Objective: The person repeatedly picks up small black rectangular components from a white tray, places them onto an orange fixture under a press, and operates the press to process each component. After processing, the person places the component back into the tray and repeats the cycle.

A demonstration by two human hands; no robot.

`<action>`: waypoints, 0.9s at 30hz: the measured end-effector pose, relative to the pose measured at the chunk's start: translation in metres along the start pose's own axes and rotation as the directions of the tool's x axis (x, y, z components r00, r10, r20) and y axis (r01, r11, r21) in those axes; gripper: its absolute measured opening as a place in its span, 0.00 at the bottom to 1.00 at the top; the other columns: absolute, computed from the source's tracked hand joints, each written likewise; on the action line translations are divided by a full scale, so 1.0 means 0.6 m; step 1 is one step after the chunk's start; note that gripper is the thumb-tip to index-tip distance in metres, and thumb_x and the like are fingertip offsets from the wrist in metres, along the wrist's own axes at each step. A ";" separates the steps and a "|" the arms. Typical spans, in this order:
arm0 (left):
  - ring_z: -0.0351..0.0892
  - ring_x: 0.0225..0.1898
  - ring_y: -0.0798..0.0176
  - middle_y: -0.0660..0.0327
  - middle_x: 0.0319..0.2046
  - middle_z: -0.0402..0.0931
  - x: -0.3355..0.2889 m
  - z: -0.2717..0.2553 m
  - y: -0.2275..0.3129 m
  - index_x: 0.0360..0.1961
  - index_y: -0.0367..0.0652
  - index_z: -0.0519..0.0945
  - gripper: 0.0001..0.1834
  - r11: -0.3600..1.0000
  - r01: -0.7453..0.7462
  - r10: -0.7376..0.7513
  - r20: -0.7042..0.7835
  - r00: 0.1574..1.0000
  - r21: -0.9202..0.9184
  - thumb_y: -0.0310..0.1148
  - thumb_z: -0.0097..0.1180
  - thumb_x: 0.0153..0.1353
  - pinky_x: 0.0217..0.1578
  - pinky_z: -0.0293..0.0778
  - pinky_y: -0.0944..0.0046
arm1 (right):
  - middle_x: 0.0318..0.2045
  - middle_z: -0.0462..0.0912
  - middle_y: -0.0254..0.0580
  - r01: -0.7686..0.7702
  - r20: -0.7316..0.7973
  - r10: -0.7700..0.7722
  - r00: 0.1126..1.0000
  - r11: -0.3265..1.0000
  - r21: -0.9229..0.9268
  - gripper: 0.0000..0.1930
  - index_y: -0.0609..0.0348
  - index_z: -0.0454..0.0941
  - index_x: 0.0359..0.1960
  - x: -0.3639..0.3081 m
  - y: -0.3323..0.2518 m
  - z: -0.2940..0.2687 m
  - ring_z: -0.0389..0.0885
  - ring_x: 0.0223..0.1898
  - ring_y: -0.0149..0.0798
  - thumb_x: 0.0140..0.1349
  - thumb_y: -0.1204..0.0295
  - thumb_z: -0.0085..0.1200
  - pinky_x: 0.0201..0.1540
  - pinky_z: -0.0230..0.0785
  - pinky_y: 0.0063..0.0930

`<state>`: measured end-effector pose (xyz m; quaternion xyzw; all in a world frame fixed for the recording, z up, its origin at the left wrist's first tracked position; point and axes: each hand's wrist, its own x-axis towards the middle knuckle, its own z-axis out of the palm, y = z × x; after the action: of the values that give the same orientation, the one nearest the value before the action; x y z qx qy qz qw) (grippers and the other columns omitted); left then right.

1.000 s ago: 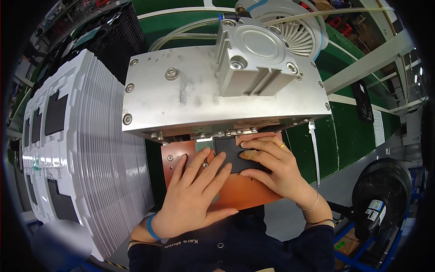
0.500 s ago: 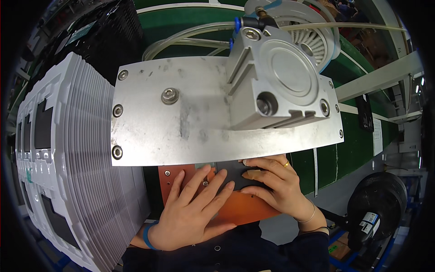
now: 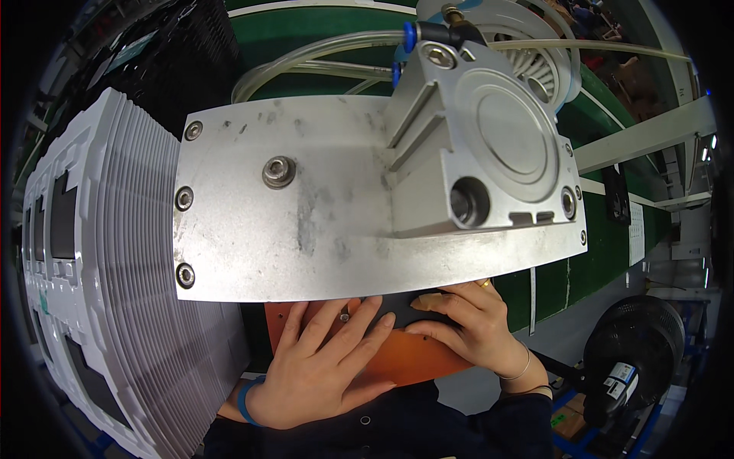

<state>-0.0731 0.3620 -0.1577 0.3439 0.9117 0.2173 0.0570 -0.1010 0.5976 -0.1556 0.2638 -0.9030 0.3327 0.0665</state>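
My left hand [image 3: 321,371] lies spread and open over an orange fixture plate [image 3: 409,358], its fingertips reaching onto the near side of a flat dark grey piece [image 3: 397,309]. My right hand [image 3: 475,325] rests on the right part of that grey piece, thumb and fingers apart, the thumb along its near edge. Some right fingertips and the far part of the grey piece are hidden beneath a silver metal plate [image 3: 252,237]. A screw [image 3: 345,317] shows between my left fingers. On the metal plate stands a block-shaped pneumatic cylinder [image 3: 508,138].
A tall stack of white plastic trays [image 3: 145,252] stands close on the left, with black crates [image 3: 168,61] behind. Clear air hoses [image 3: 321,57] run to the cylinder. A white round fan-like unit [image 3: 562,46] sits behind it. A black fan [image 3: 638,344] stands at right.
The view has shifted, so the metal plate and cylinder look larger and cover more of the grey piece and fingertips. Both hands stay in nearly the same place.
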 end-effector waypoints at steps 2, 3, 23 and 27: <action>0.58 0.66 0.46 0.59 0.65 0.64 0.000 0.001 -0.001 0.58 0.54 0.76 0.37 1.000 -0.005 0.005 -0.003 1.000 0.005 0.63 0.58 0.52 0.63 0.53 0.38 | 0.28 0.80 0.34 0.003 -0.015 -0.003 1.000 1.000 -0.006 0.18 0.55 0.83 0.32 0.001 0.001 0.002 0.76 0.30 0.36 0.39 0.63 0.73 0.34 0.67 0.28; 0.58 0.66 0.46 0.59 0.64 0.64 0.000 0.001 -0.001 0.58 0.54 0.76 0.37 1.000 -0.006 0.006 -0.005 1.000 0.009 0.64 0.58 0.52 0.64 0.53 0.38 | 0.27 0.80 0.34 -0.003 -0.012 0.003 1.000 1.000 -0.003 0.18 0.55 0.83 0.32 0.000 0.001 0.002 0.76 0.29 0.36 0.39 0.63 0.73 0.34 0.66 0.28; 0.58 0.66 0.45 0.56 0.64 0.65 0.004 -0.004 0.001 0.58 0.49 0.76 0.34 0.999 -0.021 0.019 -0.052 0.998 -0.041 0.53 0.62 0.52 0.62 0.56 0.40 | 0.48 0.78 0.40 0.025 0.040 -0.027 0.999 0.999 0.036 0.15 0.57 0.79 0.34 -0.003 0.001 -0.001 0.73 0.48 0.47 0.45 0.69 0.69 0.51 0.68 0.36; 0.57 0.66 0.44 0.54 0.63 0.64 0.006 -0.007 0.003 0.58 0.47 0.75 0.33 0.998 -0.022 0.018 -0.064 0.998 -0.055 0.50 0.63 0.52 0.61 0.57 0.39 | 0.48 0.78 0.40 0.032 0.018 -0.033 0.999 0.999 0.025 0.15 0.58 0.79 0.34 -0.004 0.003 0.002 0.73 0.49 0.47 0.46 0.69 0.69 0.52 0.67 0.37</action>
<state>-0.0757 0.3643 -0.1529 0.3443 0.9031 0.2541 0.0353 -0.0998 0.5989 -0.1583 0.2824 -0.8949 0.3402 0.0601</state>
